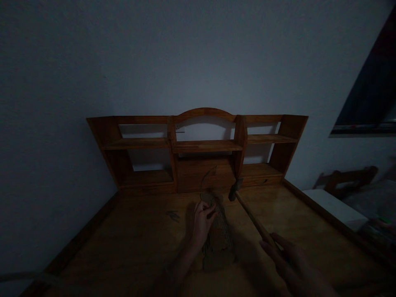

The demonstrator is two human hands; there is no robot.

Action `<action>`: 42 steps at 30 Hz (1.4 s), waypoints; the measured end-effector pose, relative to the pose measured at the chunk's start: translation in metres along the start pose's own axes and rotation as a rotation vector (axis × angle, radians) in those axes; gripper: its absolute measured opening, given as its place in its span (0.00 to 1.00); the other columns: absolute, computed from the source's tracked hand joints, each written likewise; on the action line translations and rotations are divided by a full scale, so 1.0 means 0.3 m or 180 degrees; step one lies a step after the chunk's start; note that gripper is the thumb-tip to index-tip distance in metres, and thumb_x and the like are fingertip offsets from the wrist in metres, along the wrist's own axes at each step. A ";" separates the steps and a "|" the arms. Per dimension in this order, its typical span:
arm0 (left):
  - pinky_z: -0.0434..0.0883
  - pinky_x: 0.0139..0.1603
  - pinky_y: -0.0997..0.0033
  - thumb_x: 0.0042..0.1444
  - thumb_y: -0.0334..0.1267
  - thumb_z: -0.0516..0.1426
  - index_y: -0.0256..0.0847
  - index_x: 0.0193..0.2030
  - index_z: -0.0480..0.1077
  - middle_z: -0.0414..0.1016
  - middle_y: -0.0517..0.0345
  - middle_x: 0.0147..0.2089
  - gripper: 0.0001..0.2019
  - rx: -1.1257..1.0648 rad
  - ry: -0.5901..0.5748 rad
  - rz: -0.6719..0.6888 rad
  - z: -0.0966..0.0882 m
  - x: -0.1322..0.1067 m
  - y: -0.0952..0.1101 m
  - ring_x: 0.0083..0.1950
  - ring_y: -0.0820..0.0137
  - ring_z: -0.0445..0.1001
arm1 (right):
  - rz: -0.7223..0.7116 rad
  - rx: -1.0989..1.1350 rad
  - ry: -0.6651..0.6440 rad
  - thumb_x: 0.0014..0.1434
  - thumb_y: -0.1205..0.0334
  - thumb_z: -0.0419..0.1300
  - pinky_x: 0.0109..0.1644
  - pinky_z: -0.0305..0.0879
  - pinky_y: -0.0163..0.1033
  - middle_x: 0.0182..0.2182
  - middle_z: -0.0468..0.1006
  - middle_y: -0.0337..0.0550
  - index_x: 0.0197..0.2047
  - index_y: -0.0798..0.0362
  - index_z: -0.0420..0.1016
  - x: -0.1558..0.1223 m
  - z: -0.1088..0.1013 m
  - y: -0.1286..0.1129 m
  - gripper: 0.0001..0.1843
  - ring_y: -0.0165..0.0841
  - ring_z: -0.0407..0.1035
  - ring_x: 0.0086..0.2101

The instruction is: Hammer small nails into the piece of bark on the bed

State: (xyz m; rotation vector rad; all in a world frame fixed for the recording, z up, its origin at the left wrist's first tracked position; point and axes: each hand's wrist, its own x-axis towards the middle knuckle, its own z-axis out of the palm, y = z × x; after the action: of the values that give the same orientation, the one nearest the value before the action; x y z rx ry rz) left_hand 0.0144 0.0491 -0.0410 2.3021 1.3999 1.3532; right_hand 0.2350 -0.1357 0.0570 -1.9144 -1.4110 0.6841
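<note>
**Hammer in one hand, a brown piece under the other**

We see the right hand point(284, 255) at the lower right of the frame, its fingers point(272, 243) wrapped round the end of the wooden handle of a hammer point(252, 216). The hammer's head point(235, 190) hangs near the centre, just above the bench point(123, 243).

The left hand point(202, 222) lies on the upper end of a flat brown piece point(219, 247) at the bottom centre. Its fingers are bent over the edge, but in this dim light we cannot tell whether they pinch it or only press on it.

We judge the hammer head-heavy and stiff, best held low on the handle, as it is. The piece looks thin, light and rough, perhaps brittle, and best held by its edges. A wooden shelf unit point(206, 146) stands behind it.
</note>
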 end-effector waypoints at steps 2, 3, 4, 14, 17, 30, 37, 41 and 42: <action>0.67 0.42 0.69 0.52 0.37 0.60 0.49 0.47 0.75 0.66 0.55 0.40 0.14 0.0030 -0.0017 0.0013 -0.004 0.001 0.004 0.43 0.68 0.65 | 0.0039 0.0056 -0.0056 0.50 0.34 0.52 0.52 0.65 0.43 0.50 0.73 0.56 0.53 0.59 0.70 -0.003 0.004 0.000 0.39 0.46 0.67 0.50; 0.67 0.42 0.69 0.52 0.37 0.60 0.49 0.48 0.74 0.66 0.55 0.40 0.15 0.0027 -0.0012 0.0021 -0.006 0.002 0.006 0.43 0.68 0.65 | 0.0050 0.0071 -0.0075 0.51 0.34 0.51 0.52 0.65 0.43 0.50 0.73 0.56 0.54 0.59 0.69 -0.003 0.007 0.003 0.39 0.46 0.67 0.50; 0.67 0.42 0.69 0.52 0.36 0.60 0.50 0.49 0.73 0.67 0.55 0.41 0.16 0.0014 0.0005 0.0030 -0.008 0.003 0.009 0.43 0.68 0.65 | 0.0031 0.0076 -0.0098 0.52 0.35 0.51 0.53 0.64 0.43 0.51 0.72 0.56 0.55 0.58 0.68 -0.003 0.010 0.007 0.39 0.45 0.66 0.51; 0.61 0.44 0.67 0.56 0.37 0.57 0.54 0.45 0.75 0.69 0.56 0.40 0.11 0.0567 -0.0058 0.0250 -0.041 -0.003 0.036 0.44 0.67 0.64 | -0.0070 0.0121 -0.0025 0.51 0.34 0.52 0.54 0.64 0.44 0.52 0.71 0.56 0.54 0.57 0.69 0.002 0.014 0.020 0.39 0.46 0.66 0.52; 0.61 0.44 0.67 0.57 0.39 0.56 0.53 0.44 0.75 0.69 0.56 0.40 0.10 0.0623 -0.0097 0.0196 -0.040 -0.002 0.035 0.44 0.67 0.64 | -0.0053 0.0210 0.0004 0.49 0.34 0.54 0.50 0.67 0.42 0.50 0.72 0.56 0.52 0.58 0.71 0.005 0.013 0.015 0.39 0.46 0.68 0.49; 0.62 0.44 0.66 0.57 0.41 0.56 0.52 0.47 0.74 0.69 0.54 0.41 0.12 0.0580 -0.0017 0.0179 -0.049 0.005 0.039 0.44 0.66 0.64 | 0.0078 0.0159 -0.0059 0.50 0.34 0.54 0.53 0.64 0.45 0.50 0.73 0.54 0.52 0.57 0.71 0.007 0.000 -0.001 0.39 0.47 0.66 0.51; 0.63 0.44 0.66 0.55 0.41 0.57 0.52 0.47 0.75 0.69 0.54 0.41 0.12 0.0511 0.0010 0.0133 -0.038 -0.001 0.036 0.44 0.66 0.65 | 0.0185 0.0361 -0.0032 0.50 0.35 0.52 0.42 0.68 0.44 0.49 0.73 0.57 0.51 0.58 0.71 -0.001 -0.004 0.014 0.37 0.43 0.73 0.38; 0.66 0.46 0.67 0.55 0.42 0.56 0.49 0.52 0.71 0.69 0.54 0.43 0.17 0.0188 0.0193 0.0001 -0.047 0.023 0.034 0.46 0.66 0.66 | 0.0490 0.0690 0.0347 0.48 0.31 0.52 0.32 0.67 0.40 0.37 0.77 0.54 0.54 0.60 0.67 0.024 0.042 0.112 0.43 0.40 0.73 0.32; 0.66 0.47 0.67 0.56 0.42 0.56 0.47 0.51 0.72 0.69 0.53 0.43 0.16 0.0067 0.0264 -0.0063 -0.060 0.036 0.020 0.47 0.66 0.66 | 0.0492 0.0736 0.0491 0.48 0.31 0.52 0.33 0.67 0.39 0.36 0.77 0.53 0.54 0.61 0.67 0.030 0.053 0.135 0.45 0.40 0.73 0.34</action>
State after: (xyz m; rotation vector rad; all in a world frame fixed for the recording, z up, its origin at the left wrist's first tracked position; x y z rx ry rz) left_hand 0.0069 0.0481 -0.0207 2.2630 1.4639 1.4507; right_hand 0.2508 -0.1323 0.0154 -1.8617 -1.0497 0.7215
